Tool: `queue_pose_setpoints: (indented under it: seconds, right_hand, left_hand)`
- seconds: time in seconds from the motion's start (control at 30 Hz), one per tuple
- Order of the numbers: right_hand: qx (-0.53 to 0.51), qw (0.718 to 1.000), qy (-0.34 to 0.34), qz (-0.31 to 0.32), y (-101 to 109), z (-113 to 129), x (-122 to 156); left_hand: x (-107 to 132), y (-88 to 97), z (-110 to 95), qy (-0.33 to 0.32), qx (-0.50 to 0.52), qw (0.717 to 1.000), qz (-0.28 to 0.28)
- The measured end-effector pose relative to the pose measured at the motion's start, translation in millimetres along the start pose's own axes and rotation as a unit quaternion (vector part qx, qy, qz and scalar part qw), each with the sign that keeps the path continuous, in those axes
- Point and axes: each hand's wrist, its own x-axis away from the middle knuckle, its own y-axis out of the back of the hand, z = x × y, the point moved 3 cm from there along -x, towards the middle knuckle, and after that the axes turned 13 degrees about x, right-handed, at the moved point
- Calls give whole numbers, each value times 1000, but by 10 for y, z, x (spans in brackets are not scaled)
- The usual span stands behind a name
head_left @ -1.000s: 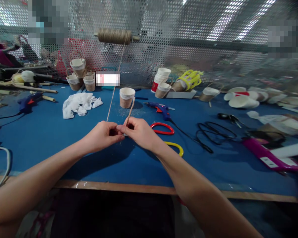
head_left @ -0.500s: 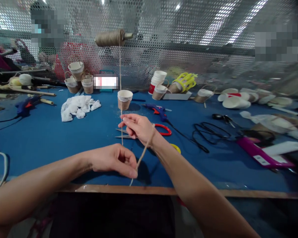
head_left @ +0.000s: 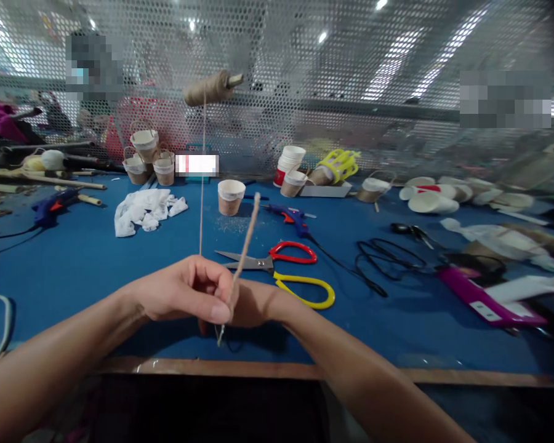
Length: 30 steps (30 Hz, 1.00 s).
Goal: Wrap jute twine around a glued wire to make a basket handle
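My left hand (head_left: 191, 289) is closed, thumb against fingers, around the lower part of a thin twine-wrapped stem (head_left: 244, 249) that slants up to a pale tip. Below the thumb hangs a fine whitish end. My right hand (head_left: 253, 303) is just behind the left one, its fingers hidden. From a roll of brown twine (head_left: 207, 90) a taut strand (head_left: 202, 184) runs down behind my left hand. Beyond the hands lie scissors (head_left: 258, 264) with one red and one yellow handle. A small brown pot with a white rim (head_left: 229, 198) stands farther back.
A blue glue gun (head_left: 293, 218) with a black cable lies right of the pot. White cloth scraps (head_left: 148, 209) lie at left, another glue gun (head_left: 50, 208) beyond them. Small handled pots (head_left: 144, 146) stand at the back. A purple tool (head_left: 484, 298) lies right. Perforated metal closes off the back.
My right hand has come down and toward me, behind the left hand, uncovering the scissors. The stem, earlier leaning across my right wrist, now sticks up past it. The twine strand has shifted left.
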Motion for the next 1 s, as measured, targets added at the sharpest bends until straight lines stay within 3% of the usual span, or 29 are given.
queue_pose_setpoints:
  seconds: [0.07,0.13,0.2,0.27,0.37,0.47,0.57,0.63,0.77,0.87,1.0]
  right_hand:
    - [-8,992,49,117,-84,73,23]
    - [-38,975,47,215,-116,85,81]
    - [-67,970,11,233,-79,43,135]
    - [-76,984,-44,156,17,-45,158]
    - [-49,986,-152,-47,196,-218,178]
    - [-18,942,-222,-253,347,-326,220]
    - [-66,893,-202,-395,435,-325,269]
    - [-144,900,-134,-388,440,-281,266]
    - [-276,926,-27,-256,379,-196,237]
    - [-291,929,-27,-227,355,-211,232]
    - [-261,934,-59,-236,347,-258,212]
  left_hand:
    - [38,5,-72,-33,23,999,-5]
    - [48,22,-101,-52,41,998,-16]
    - [31,54,-100,-63,47,996,-42]
    - [-2,99,-87,-63,38,994,-78]
    - [-57,173,-73,-54,16,990,-129]
    - [-97,251,-68,-55,-11,983,-174]
    - [-120,318,-45,-53,-45,976,-207]
    - [-129,335,-23,-47,-63,975,-209]
    - [-141,293,-5,-34,-100,980,-166]
    - [-139,279,-10,-26,-132,979,-152]
    - [-129,349,-14,-26,-173,964,-198]
